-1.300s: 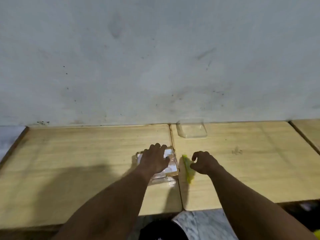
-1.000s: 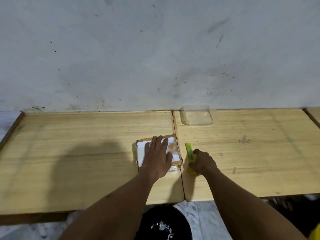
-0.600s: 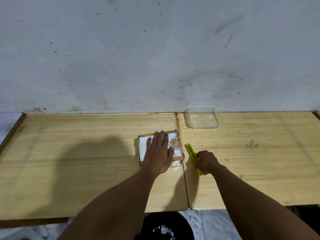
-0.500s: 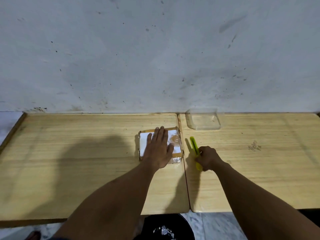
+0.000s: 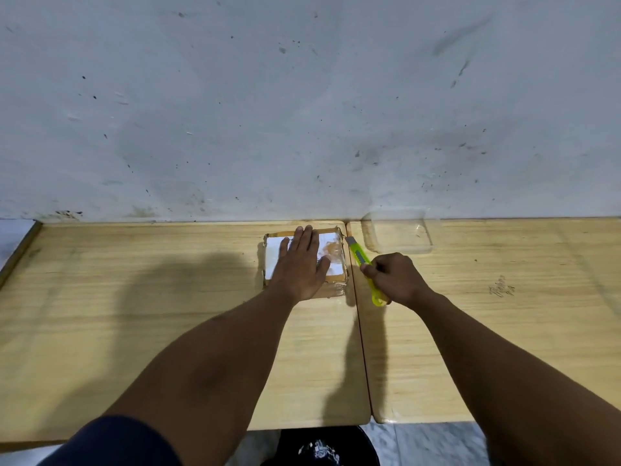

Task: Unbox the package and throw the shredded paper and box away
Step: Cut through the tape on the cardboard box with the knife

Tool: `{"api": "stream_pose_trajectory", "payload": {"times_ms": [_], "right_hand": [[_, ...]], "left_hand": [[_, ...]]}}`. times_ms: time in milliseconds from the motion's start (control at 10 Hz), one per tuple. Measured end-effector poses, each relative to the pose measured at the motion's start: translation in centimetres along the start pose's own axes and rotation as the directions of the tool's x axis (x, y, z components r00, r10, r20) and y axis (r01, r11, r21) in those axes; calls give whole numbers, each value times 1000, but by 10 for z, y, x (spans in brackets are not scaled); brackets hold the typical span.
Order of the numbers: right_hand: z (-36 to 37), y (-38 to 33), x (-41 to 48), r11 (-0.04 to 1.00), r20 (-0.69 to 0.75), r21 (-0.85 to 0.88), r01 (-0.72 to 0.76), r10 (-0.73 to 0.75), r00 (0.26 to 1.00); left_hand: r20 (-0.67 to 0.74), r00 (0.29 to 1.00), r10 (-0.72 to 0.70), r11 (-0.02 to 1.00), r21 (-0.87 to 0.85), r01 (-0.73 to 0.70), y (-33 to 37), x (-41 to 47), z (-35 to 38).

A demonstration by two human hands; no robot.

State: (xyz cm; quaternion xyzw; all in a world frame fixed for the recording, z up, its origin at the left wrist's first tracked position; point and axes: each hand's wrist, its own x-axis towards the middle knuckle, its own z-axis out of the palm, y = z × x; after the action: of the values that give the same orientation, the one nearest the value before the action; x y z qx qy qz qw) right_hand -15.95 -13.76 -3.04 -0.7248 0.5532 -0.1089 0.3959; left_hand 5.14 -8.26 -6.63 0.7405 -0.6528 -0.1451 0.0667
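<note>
One taped cardboard package (image 5: 304, 260) lying flat near the back edge of the left wooden tabletop (image 5: 134, 314), close to the wall (image 5: 302, 95), white label up, clear tape glinting along its right side. Pressing down on it, the left hand (image 5: 300, 267), open, palm flat, fingers spread toward the wall, gripping nothing. Just beside the package's right edge, over the seam between the two tabletops, lying at a slant, a yellow-green utility knife (image 5: 364, 269), tip pointing at the package's far right corner. Curling closed around its handle, the right hand (image 5: 395, 279). Sitting behind that, against the wall on the right tabletop (image 5: 504, 331), a clear plastic container (image 5: 396, 235). Showing below the table edge, a black bin (image 5: 322, 445).
</note>
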Motion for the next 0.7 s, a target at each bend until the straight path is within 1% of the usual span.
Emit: {"api": "stream_pose_trajectory", "payload": {"times_ms": [100,200,300,500,700], "right_hand": [[0,-3,0,1000,14,23,16,-17,1000],[1,-5,-1,1000,30,-12,22,-22,999],[4,-3,-1,1000,33,-2,23,-23,999],[5,-1,-3,998,4,-1,64,-64,998],[5,-3,-6,997,-21,5,74,-74,997]], "left_hand": [[-3,1000,-2,1000,-1,2,1,0,0],[0,1000,-2,1000,-7,2,2,-2,0],[2,1000,0,1000,-2,0,2,-2,0],[-3,1000,2,1000,6,-2,2,-1,1],[-10,1000,3,1000,5,-3,1,-2,3]]}}
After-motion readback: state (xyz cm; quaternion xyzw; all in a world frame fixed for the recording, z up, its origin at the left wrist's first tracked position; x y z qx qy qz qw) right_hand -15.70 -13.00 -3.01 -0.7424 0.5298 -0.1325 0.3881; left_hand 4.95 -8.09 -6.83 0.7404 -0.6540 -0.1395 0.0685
